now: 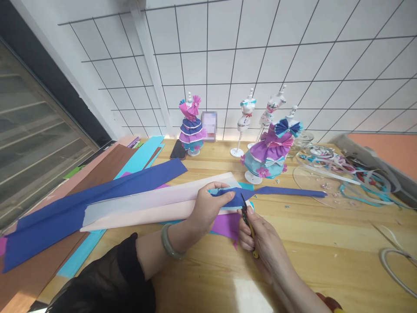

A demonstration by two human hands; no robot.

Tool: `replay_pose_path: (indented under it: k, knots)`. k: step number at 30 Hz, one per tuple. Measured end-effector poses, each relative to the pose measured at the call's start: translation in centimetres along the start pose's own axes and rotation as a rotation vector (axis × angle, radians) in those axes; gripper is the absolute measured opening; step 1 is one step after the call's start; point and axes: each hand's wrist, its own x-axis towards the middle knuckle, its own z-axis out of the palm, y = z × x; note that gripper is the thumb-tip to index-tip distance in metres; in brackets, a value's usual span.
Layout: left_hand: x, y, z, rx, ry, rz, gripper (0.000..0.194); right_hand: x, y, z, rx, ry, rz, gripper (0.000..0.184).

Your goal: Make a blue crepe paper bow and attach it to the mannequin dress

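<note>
My left hand [208, 208] pinches a dark blue paper strip [286, 191] that runs right across the wooden table [325, 252]. In my right hand [260, 239] is a pair of small scissors [246, 213], blades pointing up at the strip just right of my left fingers. Under the hands lie a pale pink paper sheet [146, 208], a light blue piece and a purple piece [226, 226]. A jade bangle [169, 243] circles my left wrist.
Long crepe sheets [97, 191] in dark blue, turquoise and brown spread to the left. Small mannequins in paper dresses [190, 126] [272, 152] stand at the back by the grid wall, next to a phone [178, 150]. Ribbons and a clear plate [329, 178] lie right.
</note>
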Motion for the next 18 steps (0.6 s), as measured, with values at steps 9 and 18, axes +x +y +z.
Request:
replay_pose_path:
  k: [9, 18]
  knots:
    - [0.07, -0.15, -0.22, 0.009, -0.019, -0.004, 0.029, -0.02, -0.05, -0.13, 0.055, -0.013, 0.034, 0.034]
    - [-0.21, 0.17, -0.04, -0.041, -0.092, -0.044, 0.028, 0.18, 0.04, -0.29, 0.108, -0.052, 0.070, 0.037]
